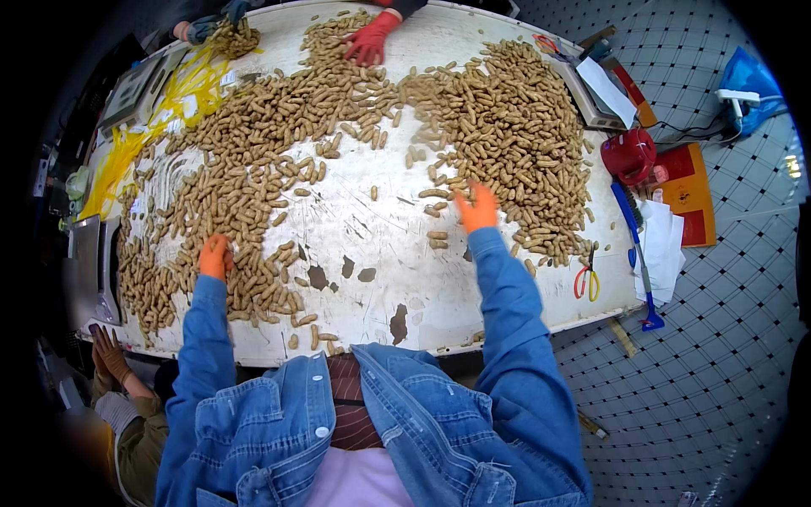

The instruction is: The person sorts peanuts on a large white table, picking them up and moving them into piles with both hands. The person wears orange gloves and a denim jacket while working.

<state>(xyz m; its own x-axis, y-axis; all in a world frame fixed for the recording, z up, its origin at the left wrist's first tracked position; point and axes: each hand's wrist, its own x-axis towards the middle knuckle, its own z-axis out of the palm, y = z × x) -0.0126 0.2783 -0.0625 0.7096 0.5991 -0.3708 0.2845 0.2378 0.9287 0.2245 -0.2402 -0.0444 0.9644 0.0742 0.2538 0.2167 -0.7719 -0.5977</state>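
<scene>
Unshelled peanuts lie in two big spreads on a worn white table (355,234). My left hand (217,256), in an orange glove, is down on the left peanut spread (234,196), its fingers bent; whether a peanut is between them I cannot tell. At the near-left edge of the right peanut pile (526,127) is my right hand (476,206), also orange-gloved. Its fingers are spread, slightly blurred, and no held peanut shows. A few loose peanuts (437,239) lie just left of and below it.
A co-worker's red-gloved hand (374,41) touches peanuts at the far side. Another co-worker's gloved hands hold a netted bundle (234,38) by yellow strips (190,89). Scissors (587,282), a red kettle (628,155), a blue-handled brush (637,241) and papers (659,253) are at right. A person sits lower left.
</scene>
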